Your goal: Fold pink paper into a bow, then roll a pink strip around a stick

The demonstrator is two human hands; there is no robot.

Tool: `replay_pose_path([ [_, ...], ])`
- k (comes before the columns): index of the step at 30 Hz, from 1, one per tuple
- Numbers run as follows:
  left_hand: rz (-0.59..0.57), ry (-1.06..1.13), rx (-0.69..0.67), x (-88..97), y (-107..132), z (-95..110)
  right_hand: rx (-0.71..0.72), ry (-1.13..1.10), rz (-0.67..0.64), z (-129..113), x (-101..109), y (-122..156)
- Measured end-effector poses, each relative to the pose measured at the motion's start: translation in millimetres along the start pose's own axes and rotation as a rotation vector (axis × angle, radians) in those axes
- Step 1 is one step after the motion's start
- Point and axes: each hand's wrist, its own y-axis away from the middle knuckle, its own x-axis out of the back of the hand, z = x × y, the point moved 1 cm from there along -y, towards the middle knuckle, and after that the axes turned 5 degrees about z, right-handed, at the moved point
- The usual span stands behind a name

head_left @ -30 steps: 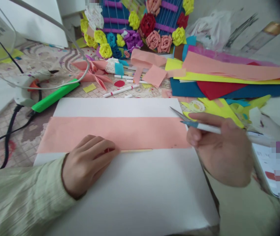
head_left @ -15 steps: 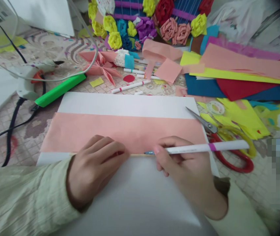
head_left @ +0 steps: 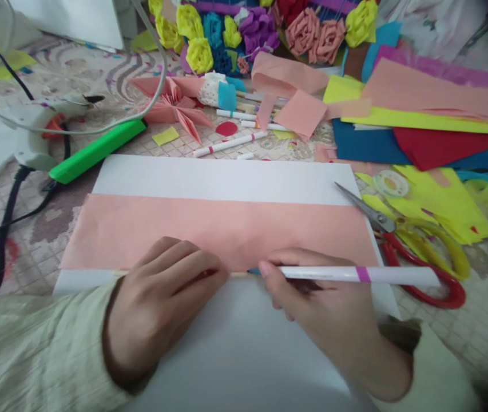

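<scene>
A strip of salmon-pink paper point(head_left: 183, 223) lies across a white sheet point(head_left: 226, 177). Along its near edge runs a thin wooden stick point(head_left: 238, 274), mostly covered by my left hand point(head_left: 162, 309). The fingers of that hand are closed and press the stick down against the paper. In my right hand point(head_left: 333, 320) is a white felt-tip pen point(head_left: 321, 274) with a purple band, held almost level. Its blue tip meets the stick just right of my left fingertips.
Scissors point(head_left: 383, 222) with red and yellow handles lie at the sheet's right edge, beside yellow paper scraps point(head_left: 449, 200) and a tape roll point(head_left: 392, 183). On the left are a glue gun point(head_left: 38, 137), its cables and a green bar point(head_left: 98, 151). Paper flowers point(head_left: 261, 34) stand behind.
My right hand has brought the pen tip slightly left along the stick, and the pen lies flatter. My left hand stays on the stick. The whole view has shifted a little.
</scene>
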Motion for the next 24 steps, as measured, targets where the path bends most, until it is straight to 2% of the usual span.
replay_pose_path([
  [9,-0.009,0.006,-0.008,0.5,-0.2,-0.2,0.042,0.063,-0.029,-1.5,-0.6,-1.9],
  [16,-0.004,0.016,-0.004,-0.2,-0.1,-0.5,-0.002,0.028,0.017,-1.2,-0.2,-2.7],
  [22,-0.001,-0.002,-0.027,0.0,-0.2,-1.2,0.019,0.023,-0.028,-0.6,-1.2,-3.2],
  [24,-0.004,0.000,-0.026,0.4,-0.5,-1.1,0.018,-0.010,0.010,-1.9,0.0,-1.1],
])
